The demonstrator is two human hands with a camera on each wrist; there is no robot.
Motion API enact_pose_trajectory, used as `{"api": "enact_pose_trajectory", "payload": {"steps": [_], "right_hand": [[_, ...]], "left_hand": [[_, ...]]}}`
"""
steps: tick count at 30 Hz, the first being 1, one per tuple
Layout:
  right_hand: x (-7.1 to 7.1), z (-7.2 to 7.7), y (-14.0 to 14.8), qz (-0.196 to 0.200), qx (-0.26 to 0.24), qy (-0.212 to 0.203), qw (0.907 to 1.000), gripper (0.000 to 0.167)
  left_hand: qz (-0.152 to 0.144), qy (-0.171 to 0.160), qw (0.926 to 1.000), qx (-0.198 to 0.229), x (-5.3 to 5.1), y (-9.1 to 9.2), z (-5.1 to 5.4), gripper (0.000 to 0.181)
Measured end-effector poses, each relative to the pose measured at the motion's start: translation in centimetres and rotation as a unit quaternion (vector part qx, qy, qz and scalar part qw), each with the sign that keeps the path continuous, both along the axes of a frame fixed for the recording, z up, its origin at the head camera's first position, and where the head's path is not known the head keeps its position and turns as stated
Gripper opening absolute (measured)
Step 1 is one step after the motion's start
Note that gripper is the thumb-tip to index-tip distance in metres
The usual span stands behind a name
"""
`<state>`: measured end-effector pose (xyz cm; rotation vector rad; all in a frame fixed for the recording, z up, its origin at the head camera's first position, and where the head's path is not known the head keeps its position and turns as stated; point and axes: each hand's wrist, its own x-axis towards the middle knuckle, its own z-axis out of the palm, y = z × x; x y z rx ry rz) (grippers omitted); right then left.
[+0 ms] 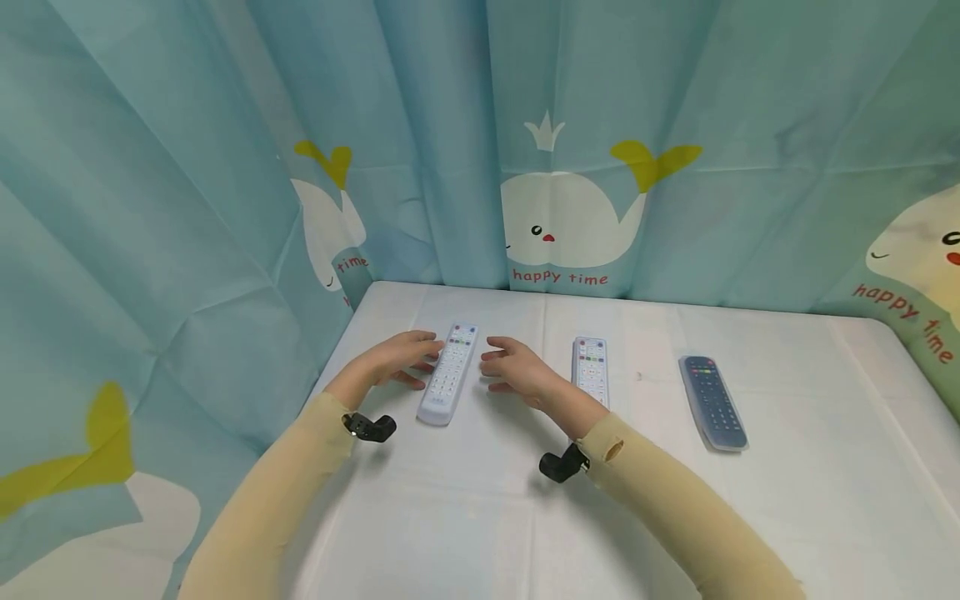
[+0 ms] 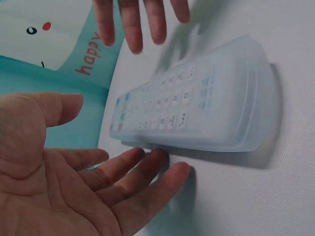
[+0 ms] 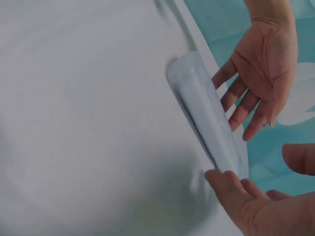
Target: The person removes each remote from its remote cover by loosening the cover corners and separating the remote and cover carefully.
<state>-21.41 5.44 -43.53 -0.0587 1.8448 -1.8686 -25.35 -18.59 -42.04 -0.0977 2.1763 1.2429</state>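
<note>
Two sleeves (image 1: 277,489) (image 1: 675,500); two hands (image 1: 400,357) (image 1: 521,371), fingers (image 2: 152,196) loosely spread, empty, flanking one of three remotes (image 1: 448,379) (image 1: 591,367) (image 1: 714,406)

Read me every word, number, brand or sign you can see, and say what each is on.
"happy time": curtain, under middle whale.
"happy time": curtain, under right whale.
"time": curtain, under left whale; a fold hides the rest.
"0", seemingly: a key on the left remote.
Other marks there, and those on the middle remote and dark remote: too small or blurred.
</note>
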Motion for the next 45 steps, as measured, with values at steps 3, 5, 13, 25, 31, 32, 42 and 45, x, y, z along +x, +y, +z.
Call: {"api": "enact_pose_trajectory", "payload": {"steps": [3,5,13,25,31,32,42,45], "right_hand": [[-0.2,-0.3,-0.6,-0.014,-0.028,-0.032,0.9990,0.066],[-0.3,-0.4,-1.0,-0.022,-0.037,-0.051,0.9978,0.066],[-0.7,-1.0,-1.7,-0.047,-0.073,-0.117,0.9894,0.068],[-1.2,-1.6,-2.6,-0.059,-0.090,-0.148,0.9831,0.064],[-1.2,-1.6,-3.0,-0.055,-0.093,-0.149,0.9830,0.064],[-1.2,-1.6,-3.0,-0.056,-0.094,-0.150,0.9826,0.064],[-1.6,-1.7,-3.6,-0.059,-0.079,-0.150,0.9837,0.057],[-1.6,-1.7,-3.7,-0.055,-0.066,-0.143,0.9859,0.054]], "left_hand": [[0.001,-0.008,1.0000,0.004,-0.2,0.0,-0.2,0.070],[-0.001,-0.011,0.9999,0.003,-0.4,0.1,-0.3,0.067],[-0.001,-0.033,0.9995,0.000,-1.1,0.4,-0.3,0.061],[-0.018,-0.045,0.9986,-0.022,-1.8,0.4,-0.8,0.057],[-0.032,-0.038,0.9979,-0.042,-1.7,0.7,-0.6,0.060],[-0.032,-0.037,0.9979,-0.043,-1.7,0.8,-0.6,0.060],[-0.021,-0.033,0.9982,-0.045,-2.1,0.7,-1.3,0.060],[-0.014,-0.036,0.9985,-0.038,-2.1,0.6,-1.5,0.060]]}}
